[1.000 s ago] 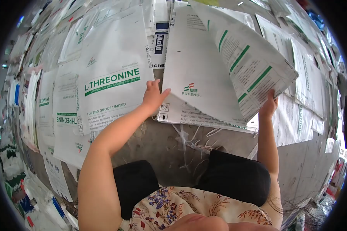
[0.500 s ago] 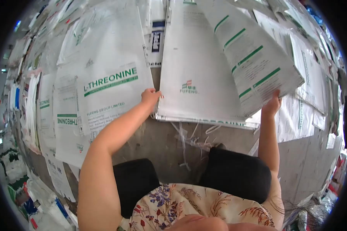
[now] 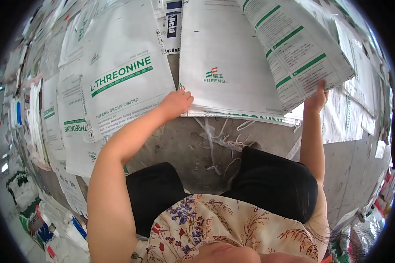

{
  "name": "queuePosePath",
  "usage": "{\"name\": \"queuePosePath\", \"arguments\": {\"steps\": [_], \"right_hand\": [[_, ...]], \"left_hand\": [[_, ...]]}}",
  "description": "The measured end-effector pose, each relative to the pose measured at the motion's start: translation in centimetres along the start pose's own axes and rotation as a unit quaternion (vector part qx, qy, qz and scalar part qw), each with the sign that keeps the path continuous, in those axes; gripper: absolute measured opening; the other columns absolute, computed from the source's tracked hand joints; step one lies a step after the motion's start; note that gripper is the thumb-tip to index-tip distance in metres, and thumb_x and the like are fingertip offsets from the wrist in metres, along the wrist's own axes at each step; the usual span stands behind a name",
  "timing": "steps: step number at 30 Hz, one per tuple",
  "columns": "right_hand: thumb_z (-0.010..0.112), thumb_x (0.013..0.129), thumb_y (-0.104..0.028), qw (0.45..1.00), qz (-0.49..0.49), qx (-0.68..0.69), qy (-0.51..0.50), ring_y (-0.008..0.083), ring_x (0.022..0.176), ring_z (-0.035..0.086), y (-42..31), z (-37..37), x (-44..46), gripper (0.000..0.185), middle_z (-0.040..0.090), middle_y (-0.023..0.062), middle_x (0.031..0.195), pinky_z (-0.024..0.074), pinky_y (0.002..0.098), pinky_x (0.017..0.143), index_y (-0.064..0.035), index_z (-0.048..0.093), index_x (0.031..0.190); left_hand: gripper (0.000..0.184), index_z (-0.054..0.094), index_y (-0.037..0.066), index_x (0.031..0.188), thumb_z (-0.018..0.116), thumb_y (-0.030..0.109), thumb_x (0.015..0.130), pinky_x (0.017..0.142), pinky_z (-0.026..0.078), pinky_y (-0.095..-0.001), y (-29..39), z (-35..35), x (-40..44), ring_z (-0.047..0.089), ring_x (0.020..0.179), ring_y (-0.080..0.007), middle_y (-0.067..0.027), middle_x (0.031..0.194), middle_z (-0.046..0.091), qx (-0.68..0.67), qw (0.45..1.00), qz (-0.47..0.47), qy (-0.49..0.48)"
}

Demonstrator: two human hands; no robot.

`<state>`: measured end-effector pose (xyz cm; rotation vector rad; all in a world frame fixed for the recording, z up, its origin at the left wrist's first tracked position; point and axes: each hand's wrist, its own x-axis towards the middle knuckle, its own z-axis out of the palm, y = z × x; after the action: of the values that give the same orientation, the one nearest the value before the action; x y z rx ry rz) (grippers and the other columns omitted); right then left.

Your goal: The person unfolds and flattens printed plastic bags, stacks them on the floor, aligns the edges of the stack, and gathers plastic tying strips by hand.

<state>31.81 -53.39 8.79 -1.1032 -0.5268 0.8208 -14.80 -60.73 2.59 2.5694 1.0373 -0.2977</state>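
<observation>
A white FUFENG bag (image 3: 224, 52) lies flat in front of me on a stack of similar bags. Its right side is folded over, showing a panel of green bars and small print (image 3: 300, 48). My right hand (image 3: 317, 97) grips the lower right corner of that raised part. At the lower left corner of the bag is my left hand (image 3: 178, 103), its fingers curled on the edge; the fingertips are partly hidden. To the left lies an L-THREONINE bag (image 3: 118, 98), its right edge close to my left hand.
A bag printed "Acid" (image 3: 172, 26) shows between the two bags. Overlapping white bags (image 3: 72, 105) spread left, and more (image 3: 344, 118) lie right. Loose strings (image 3: 210, 142) are on the grey floor (image 3: 175, 144) by my knees. Crumpled bags (image 3: 66, 228) are heaped at lower left.
The raised right part of the bag has swung further right with my right hand. My left hand has closed its fingers at the bag's lower left corner. The whole view has shifted slightly.
</observation>
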Motion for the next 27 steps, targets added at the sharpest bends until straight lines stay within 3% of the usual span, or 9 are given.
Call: {"name": "queuePosePath", "arguments": {"steps": [4,6,13,16,17,19,24,25,27], "right_hand": [[0.043,0.092,-0.009,1.000,-0.011,0.005,0.002,0.0287,0.104,0.054,-0.8,0.1,0.2,0.032,0.052,0.0135,0.120,0.0460,0.0419,0.089,-0.0019,0.042,0.123],[0.044,0.092,-0.009,1.000,-0.012,0.006,0.011,0.0287,0.104,0.054,-1.2,0.2,0.2,0.032,0.052,0.0135,0.120,0.0460,0.0417,0.089,-0.0018,0.042,0.123],[0.047,0.091,-0.011,0.996,0.012,0.004,0.086,0.0280,0.103,0.054,-2.0,-0.5,0.8,0.033,0.053,0.0129,0.118,0.0464,0.0401,0.088,-0.0019,0.043,0.123],[0.049,0.091,-0.012,0.998,-0.019,0.026,0.049,0.0272,0.100,0.055,-1.9,-2.0,1.6,0.032,0.054,0.0124,0.115,0.0472,0.0394,0.086,-0.0019,0.044,0.121],[0.049,0.091,-0.012,0.998,-0.027,0.032,0.048,0.0272,0.100,0.055,-2.1,-2.5,1.9,0.032,0.054,0.0124,0.115,0.0472,0.0394,0.086,-0.0019,0.044,0.121],[0.049,0.091,-0.012,0.997,-0.045,0.020,0.062,0.0266,0.099,0.056,-2.5,-3.4,2.4,0.030,0.055,0.0120,0.113,0.0479,0.0390,0.085,-0.0012,0.046,0.118],[0.049,0.091,-0.014,0.993,-0.099,0.001,0.058,0.0246,0.096,0.057,-4.1,-3.5,2.7,0.028,0.057,0.0114,0.111,0.0482,0.0364,0.083,-0.0006,0.047,0.116],[0.049,0.091,-0.014,0.993,-0.099,0.001,0.057,0.0246,0.096,0.057,-4.2,-3.5,2.7,0.028,0.057,0.0114,0.111,0.0482,0.0364,0.083,-0.0006,0.047,0.116],[0.050,0.092,-0.014,0.992,-0.108,-0.012,0.061,0.0240,0.095,0.058,-4.4,-3.2,2.7,0.028,0.057,0.0113,0.111,0.0479,0.0357,0.083,-0.0004,0.049,0.115]], "left_hand": [[0.034,0.050,0.004,0.103,0.062,0.023,0.077,0.073,0.047,-0.0381,1.1,-0.4,-0.2,0.054,0.095,-0.0273,-0.0116,0.107,0.052,0.000,0.995,-0.092,0.030],[0.036,0.050,0.003,0.106,0.062,0.021,0.077,0.078,0.046,-0.0387,1.4,-0.6,-0.1,0.054,0.095,-0.0296,-0.0136,0.107,0.052,-0.154,0.958,-0.238,0.051],[0.050,0.047,0.001,0.116,0.066,0.022,0.075,0.088,0.043,-0.0369,0.8,0.6,1.2,0.050,0.103,-0.0316,-0.0162,0.115,0.046,-0.259,0.911,-0.262,0.187],[0.061,0.042,-0.002,0.122,0.068,0.026,0.073,0.083,0.046,-0.0376,-0.6,2.8,3.3,0.040,0.114,-0.0290,-0.0200,0.117,0.043,-0.471,0.717,-0.445,0.259],[0.061,0.042,-0.002,0.122,0.068,0.026,0.073,0.083,0.046,-0.0376,-0.8,2.1,3.6,0.040,0.114,-0.0290,-0.0200,0.117,0.043,-0.469,0.719,-0.439,0.266],[0.057,0.042,0.000,0.122,0.066,0.025,0.077,0.071,0.051,-0.0349,-0.9,1.0,3.8,0.049,0.104,-0.0263,-0.0161,0.120,0.040,-0.531,0.573,-0.533,0.324],[0.044,0.039,-0.008,0.117,0.058,0.007,0.080,0.073,0.052,-0.0402,-4.6,0.4,3.6,0.061,0.090,-0.0278,-0.0190,0.102,0.057,-0.846,0.362,-0.366,0.141],[0.044,0.039,-0.008,0.117,0.058,0.007,0.080,0.073,0.052,-0.0402,-4.3,-0.9,3.7,0.061,0.090,-0.0278,-0.0190,0.102,0.057,-0.846,0.362,-0.366,0.142],[0.035,0.045,-0.006,0.112,0.056,0.007,0.082,0.077,0.051,-0.0400,-3.4,-2.9,4.4,0.059,0.095,-0.0271,-0.0191,0.105,0.057,-0.803,0.481,-0.331,0.122]]}}
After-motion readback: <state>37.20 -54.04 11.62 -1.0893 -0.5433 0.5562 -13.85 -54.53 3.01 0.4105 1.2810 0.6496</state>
